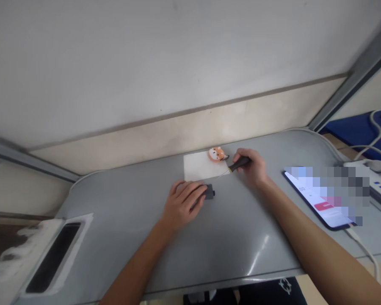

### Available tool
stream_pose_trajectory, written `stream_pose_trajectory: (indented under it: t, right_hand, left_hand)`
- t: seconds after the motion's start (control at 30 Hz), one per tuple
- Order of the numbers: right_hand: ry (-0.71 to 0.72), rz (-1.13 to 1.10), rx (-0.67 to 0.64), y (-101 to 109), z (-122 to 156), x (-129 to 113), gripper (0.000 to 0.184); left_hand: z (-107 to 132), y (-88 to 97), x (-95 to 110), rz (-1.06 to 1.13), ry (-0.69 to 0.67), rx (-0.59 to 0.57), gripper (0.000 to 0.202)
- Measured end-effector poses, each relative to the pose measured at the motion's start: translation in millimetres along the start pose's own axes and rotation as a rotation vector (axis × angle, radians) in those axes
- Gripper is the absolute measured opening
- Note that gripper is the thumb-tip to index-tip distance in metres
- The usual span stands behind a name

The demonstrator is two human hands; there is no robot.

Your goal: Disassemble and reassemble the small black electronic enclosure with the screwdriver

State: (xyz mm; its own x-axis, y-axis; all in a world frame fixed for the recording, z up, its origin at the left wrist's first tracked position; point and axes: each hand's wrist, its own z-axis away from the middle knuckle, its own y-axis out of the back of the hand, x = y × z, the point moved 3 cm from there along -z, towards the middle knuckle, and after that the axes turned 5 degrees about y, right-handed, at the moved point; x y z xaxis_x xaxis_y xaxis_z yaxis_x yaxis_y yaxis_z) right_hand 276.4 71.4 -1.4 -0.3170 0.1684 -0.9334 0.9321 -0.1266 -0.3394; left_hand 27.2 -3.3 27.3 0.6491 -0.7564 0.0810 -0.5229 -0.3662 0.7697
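My left hand (183, 202) lies over a small dark grey block (208, 192) on the grey table (120, 212), fingers curled on it. My right hand (252, 165) is closed round the dark handle of a small screwdriver (238, 164) with a yellow-green collar; its thin shaft points left and down toward the block. A white sheet of paper (200, 168) lies just behind both hands. A small orange animal-face charm (216, 154) rests on the paper's far right corner, close to the screwdriver.
A lit phone (320, 203) with a white cable lies at the right, and a white power strip (376, 182) beyond it. A white device with a dark window (51, 258) sits at the near left corner. A wall stands behind the table.
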Motion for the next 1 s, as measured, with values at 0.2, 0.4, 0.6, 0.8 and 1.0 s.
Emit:
stream_pose_trajectory:
  t: [0.2, 0.4, 0.6, 0.8, 1.0]
  right_hand:
    - [0.011, 0.046, -0.006, 4, -1, 5, 0.029]
    - [0.015, 0.017, -0.02, 5, -2, 4, 0.029]
    - [0.042, 0.05, -0.038, 10, -4, 10, 0.03]
    - [0.126, 0.134, -0.07, 17, -8, 12, 0.026]
    - [0.046, 0.062, 0.074, 17, -9, 7, 0.027]
  left_hand:
    - [0, -0.6, 1, -0.042, -0.018, -0.016, 0.027]
    - [0, -1.3, 2, -0.034, 0.009, -0.031, 0.027]
    - [0, -1.8, 2, -0.031, 0.032, -0.056, 0.029]
    - [0, -1.7, 1, -0.014, 0.04, -0.082, 0.031]
    - [1, -4.3, -1, 0.105, 0.033, -0.128, 0.037]
